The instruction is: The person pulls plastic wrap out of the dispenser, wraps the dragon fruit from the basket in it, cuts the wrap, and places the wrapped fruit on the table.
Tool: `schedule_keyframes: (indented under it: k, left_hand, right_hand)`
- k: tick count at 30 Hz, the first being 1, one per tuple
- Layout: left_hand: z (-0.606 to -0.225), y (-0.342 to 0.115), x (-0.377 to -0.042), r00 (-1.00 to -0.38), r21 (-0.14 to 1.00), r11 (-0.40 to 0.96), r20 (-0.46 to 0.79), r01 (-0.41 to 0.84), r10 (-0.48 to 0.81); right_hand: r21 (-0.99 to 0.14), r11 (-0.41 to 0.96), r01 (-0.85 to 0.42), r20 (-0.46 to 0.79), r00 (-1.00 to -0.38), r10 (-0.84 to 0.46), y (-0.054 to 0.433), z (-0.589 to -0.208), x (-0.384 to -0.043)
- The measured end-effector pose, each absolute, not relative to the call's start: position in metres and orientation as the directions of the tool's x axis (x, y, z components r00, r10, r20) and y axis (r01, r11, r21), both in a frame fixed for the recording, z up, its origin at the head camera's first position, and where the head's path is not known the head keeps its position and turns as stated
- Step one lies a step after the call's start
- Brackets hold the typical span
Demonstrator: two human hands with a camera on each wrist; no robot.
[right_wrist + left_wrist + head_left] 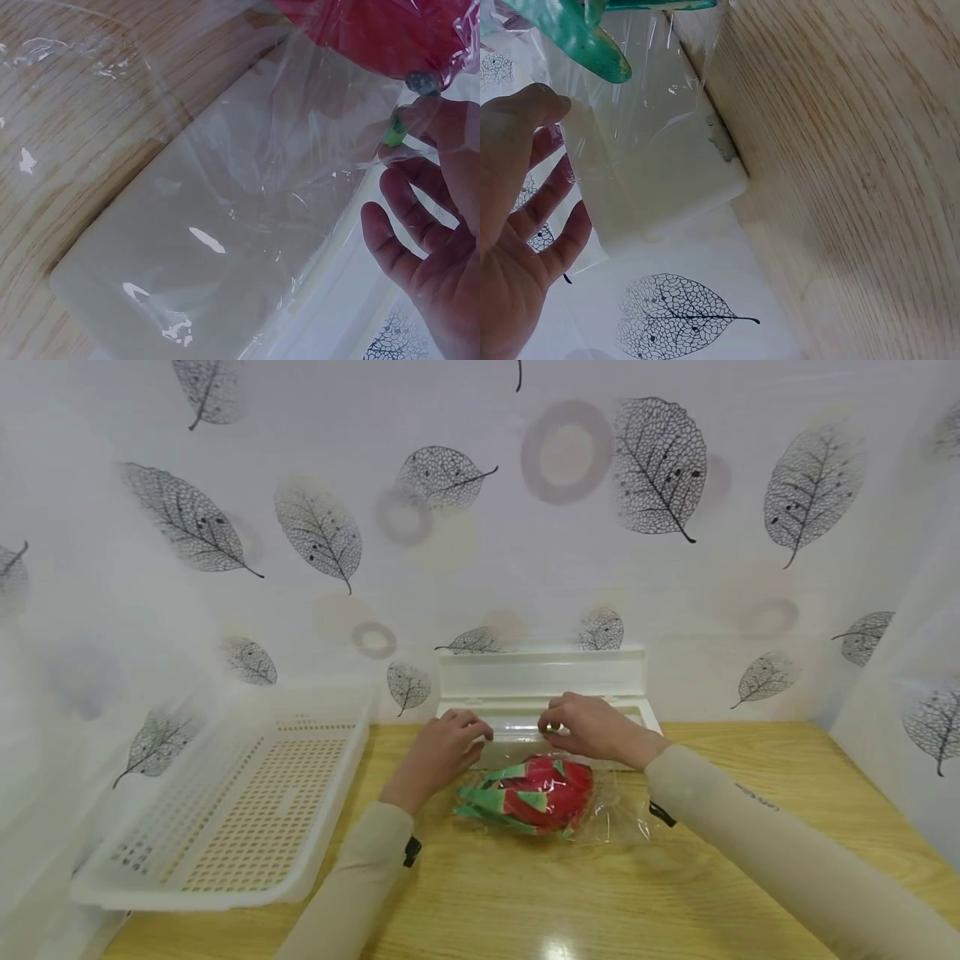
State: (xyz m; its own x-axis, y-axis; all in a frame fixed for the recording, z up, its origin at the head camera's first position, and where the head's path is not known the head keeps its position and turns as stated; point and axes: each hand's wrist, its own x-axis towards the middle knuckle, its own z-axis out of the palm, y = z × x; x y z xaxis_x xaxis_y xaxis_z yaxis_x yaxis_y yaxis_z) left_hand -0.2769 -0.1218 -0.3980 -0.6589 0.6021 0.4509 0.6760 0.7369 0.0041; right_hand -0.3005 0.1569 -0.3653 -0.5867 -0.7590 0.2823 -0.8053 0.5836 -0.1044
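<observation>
You seem to be wrapping the dragon fruit.
Your left hand and right hand pinch clear film by the far white box; next needs gentle pulling.

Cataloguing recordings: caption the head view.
Left hand and right hand pinch clear film by an open white box, dragon fruit in front, white basket at left.

White, leaf-printed sheeting hangs behind a pale wood-grain table.
</observation>
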Motion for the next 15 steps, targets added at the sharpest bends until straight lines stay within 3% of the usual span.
schedule_keyframes:
  k: [15]
  left_hand:
    - [-0.4003,-0.1223,-0.275,-0.673,0.038,0.743,0.457,0.668,0.581]
  right_hand:
    - [-0.076,0.603,-0.794,0.295,-0.596,-0.747,0.1598,-0.3665,-0.2978]
